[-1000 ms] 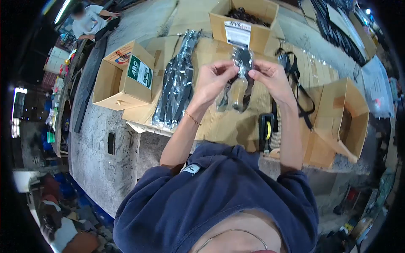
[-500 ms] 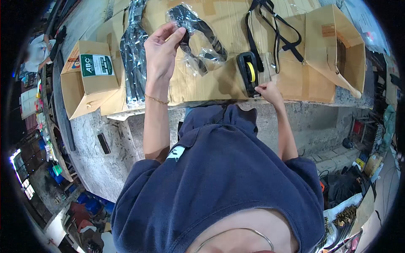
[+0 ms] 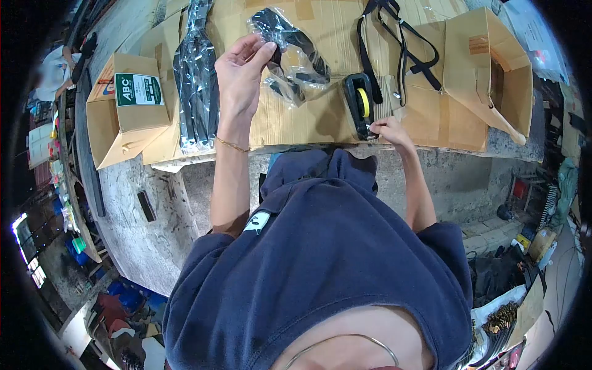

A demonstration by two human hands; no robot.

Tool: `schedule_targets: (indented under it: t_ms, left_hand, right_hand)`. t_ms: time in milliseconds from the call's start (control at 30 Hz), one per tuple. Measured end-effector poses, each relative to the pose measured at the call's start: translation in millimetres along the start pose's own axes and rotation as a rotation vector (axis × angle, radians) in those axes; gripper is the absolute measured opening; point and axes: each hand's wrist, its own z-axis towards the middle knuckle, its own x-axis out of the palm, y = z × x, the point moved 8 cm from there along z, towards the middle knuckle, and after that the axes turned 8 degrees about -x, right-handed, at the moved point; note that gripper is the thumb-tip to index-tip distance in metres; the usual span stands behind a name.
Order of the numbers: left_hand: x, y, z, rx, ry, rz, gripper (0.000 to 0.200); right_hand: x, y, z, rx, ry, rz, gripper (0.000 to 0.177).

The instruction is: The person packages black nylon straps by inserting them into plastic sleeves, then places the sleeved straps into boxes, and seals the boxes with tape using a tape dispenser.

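My left hand (image 3: 242,77) pinches the near left edge of a clear plastic bag (image 3: 290,58) with a folded black strap inside, held over the cardboard. By the table's front edge stands a black tape dispenser (image 3: 351,114) with a yellow core in its roll. At the dispenser's near end, the fingers of my right hand (image 3: 393,131) are pinched together on the tape end, which is barely visible. Left of my left hand lies a pile of bagged black straps (image 3: 197,92). Loose black straps (image 3: 404,55) with small buckles lie beyond the dispenser.
An open cardboard box with a green ABC label (image 3: 139,90) stands on the left, and another open cardboard box (image 3: 472,74) on the right. Flat cardboard (image 3: 277,126) covers the table. A dark phone-like object (image 3: 147,206) lies lower left. Another person (image 3: 55,74) is at far left.
My left hand and the bag have shifted slightly to the right, and the bag has turned a little. My right hand stays at the dispenser's near end.
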Motion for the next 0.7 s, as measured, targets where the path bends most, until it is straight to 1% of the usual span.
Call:
schedule_targets:
  t_ms: [33,100,133,200,233,300,333,367,400,433,500,533,600,700]
  left_hand:
    - [0,0,-1,0.009,-0.005,0.013,0.030]
    - [1,4,-3,0.014,-0.015,0.024,0.031]
    - [3,8,-4,0.011,-0.012,0.016,0.031]
    - [6,12,-5,0.007,-0.004,0.008,0.031]
    - [8,15,-6,0.001,0.003,0.020,0.031]
    - [10,18,-7,-0.007,0.006,0.032,0.031]
    - [10,20,-7,-0.008,0.008,0.029,0.031]
    - [10,22,-8,-0.011,0.011,0.026,0.031]
    - [11,23,-8,-0.014,0.012,0.026,0.031]
    - [12,24,-7,-0.011,0.019,0.034,0.031]
    - [15,25,-8,-0.010,0.028,0.044,0.031]
    - [17,25,-8,-0.018,0.027,0.048,0.031]
    - [17,26,-8,-0.024,0.024,0.053,0.031]
    - [17,29,-8,-0.027,0.047,0.051,0.031]
  right_hand:
    - [-1,4,-3,0.000,0.004,-0.002,0.024]
    - [-13,18,-10,-0.104,-0.145,0.093,0.024]
    - [-14,12,-11,-0.100,-0.143,0.092,0.024]
    - [-7,10,-12,-0.203,-0.008,0.101,0.021]
    - [-6,8,-15,-0.201,-0.009,0.100,0.021]
    - [6,-6,-23,-0.030,0.025,0.190,0.013]
    - [10,-5,-28,-0.026,0.028,0.192,0.013]
    - [7,-4,-33,-0.043,-0.063,0.242,0.013]
    - [2,-2,-35,-0.063,-0.155,0.291,0.017]
    - [2,-3,-36,-0.061,-0.157,0.291,0.017]
    - [-1,17,-39,-0.273,-0.205,-0.061,0.022]
    - [0,20,-41,-0.271,-0.206,-0.059,0.022]
    - [1,21,-46,-0.231,-0.218,0.071,0.020]
    - [4,17,-49,-0.204,-0.172,-0.004,0.024]
